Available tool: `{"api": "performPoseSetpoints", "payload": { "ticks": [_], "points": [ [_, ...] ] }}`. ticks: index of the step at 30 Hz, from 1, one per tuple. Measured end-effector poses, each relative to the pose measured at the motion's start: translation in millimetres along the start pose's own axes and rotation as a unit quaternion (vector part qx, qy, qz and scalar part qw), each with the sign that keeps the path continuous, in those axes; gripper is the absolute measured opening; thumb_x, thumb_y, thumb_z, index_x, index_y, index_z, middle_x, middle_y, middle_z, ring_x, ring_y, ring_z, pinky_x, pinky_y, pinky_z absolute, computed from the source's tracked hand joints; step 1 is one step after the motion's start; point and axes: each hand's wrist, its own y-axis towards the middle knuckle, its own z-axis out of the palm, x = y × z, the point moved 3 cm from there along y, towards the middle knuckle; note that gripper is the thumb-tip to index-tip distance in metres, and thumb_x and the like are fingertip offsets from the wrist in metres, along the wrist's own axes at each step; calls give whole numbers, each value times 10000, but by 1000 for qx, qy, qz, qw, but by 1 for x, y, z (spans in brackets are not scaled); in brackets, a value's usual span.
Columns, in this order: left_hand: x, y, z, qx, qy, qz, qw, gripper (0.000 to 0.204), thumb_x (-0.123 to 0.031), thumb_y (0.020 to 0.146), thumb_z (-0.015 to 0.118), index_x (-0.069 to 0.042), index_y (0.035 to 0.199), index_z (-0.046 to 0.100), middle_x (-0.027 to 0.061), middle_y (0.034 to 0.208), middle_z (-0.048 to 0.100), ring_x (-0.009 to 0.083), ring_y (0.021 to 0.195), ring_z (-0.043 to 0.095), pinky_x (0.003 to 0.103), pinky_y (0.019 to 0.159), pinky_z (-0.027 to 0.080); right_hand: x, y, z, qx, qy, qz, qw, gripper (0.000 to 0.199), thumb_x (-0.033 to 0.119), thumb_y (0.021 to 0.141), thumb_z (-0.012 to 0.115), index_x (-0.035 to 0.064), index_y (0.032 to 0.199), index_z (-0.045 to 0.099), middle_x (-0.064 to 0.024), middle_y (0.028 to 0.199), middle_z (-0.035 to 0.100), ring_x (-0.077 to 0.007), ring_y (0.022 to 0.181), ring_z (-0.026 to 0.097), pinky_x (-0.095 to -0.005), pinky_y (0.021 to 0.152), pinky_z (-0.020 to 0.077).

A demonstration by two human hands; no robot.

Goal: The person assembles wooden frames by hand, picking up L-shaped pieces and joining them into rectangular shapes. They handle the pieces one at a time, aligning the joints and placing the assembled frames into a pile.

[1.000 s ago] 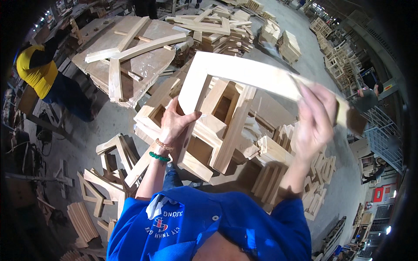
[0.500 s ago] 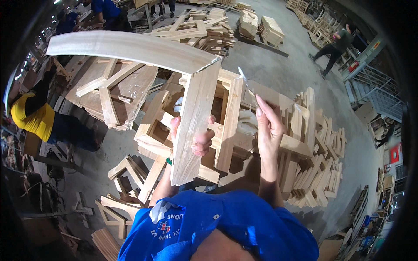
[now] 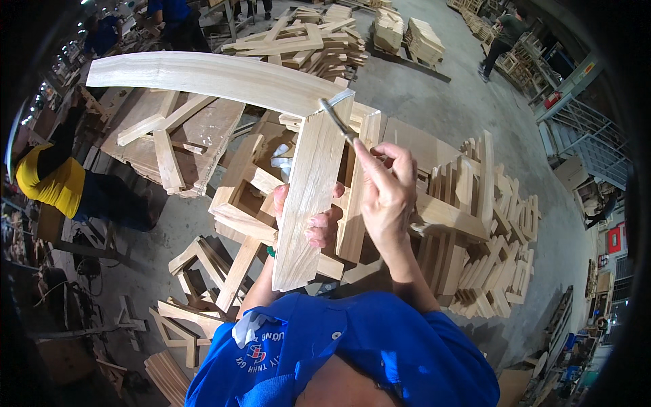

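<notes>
My left hand (image 3: 323, 227) is wrapped round the lower board of an L-shaped wooden frame piece (image 3: 306, 183), holding it up in front of me. A second, slightly curved board runs from its top toward the left, and a pale line marks the mitred corner. Between the fingers of my right hand (image 3: 388, 193) is a thin stick (image 3: 337, 122), whose far end is at the corner joint. Whether its tip touches the wood I cannot tell. Below the frame piece is a boxy wooden stand (image 3: 237, 220) with crumpled white material (image 3: 281, 161) inside.
More angled wooden frames (image 3: 488, 271) are stacked to my right, others (image 3: 196, 271) lie at lower left. A worn board (image 3: 129, 159) carries a Y-shaped wooden piece on the left. Beyond it is a person in a yellow top (image 3: 51, 180); another person (image 3: 502, 44) stands far right.
My right hand has moved left with the stick, bringing its end from beside the frame piece to the corner joint. The frame piece has shifted slightly right in my left hand.
</notes>
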Motion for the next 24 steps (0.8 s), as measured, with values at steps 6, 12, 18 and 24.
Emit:
{"api": "performPoseSetpoints", "payload": {
  "ticks": [6,12,18,24],
  "points": [
    [2,3,-1,-76,-12,32,997,705,-561,781,572,-36,1191,342,49,688,427,125,493,417,262,424,388,-3,-6,5,15,-25,-7,1000,423,-60,712,633,161,1068,694,-49,977,559,-200,823,544,-298,606,482],
    [-50,-20,-17,-387,254,168,871,608,-540,821,518,-36,1157,466,8,680,423,99,533,444,235,467,421,-44,-9,-53,-76,223,179,955,216,43,889,570,51,1087,656,-68,1088,617,-99,844,571,-230,752,469],
    [-85,-66,-28,-508,427,318,677,492,-445,855,576,-62,1155,503,38,795,527,130,625,534,269,553,479,-71,-29,-114,0,201,318,927,189,114,922,562,3,1044,654,-89,1039,659,-104,919,585,-262,842,452],
    [-45,-35,-46,-548,433,333,634,510,-444,824,678,-50,1106,518,29,906,570,106,764,545,275,675,482,-47,-100,-19,257,357,354,825,463,250,838,688,11,1210,552,-98,1050,646,-147,1008,591,-288,892,454]
  ]
}}
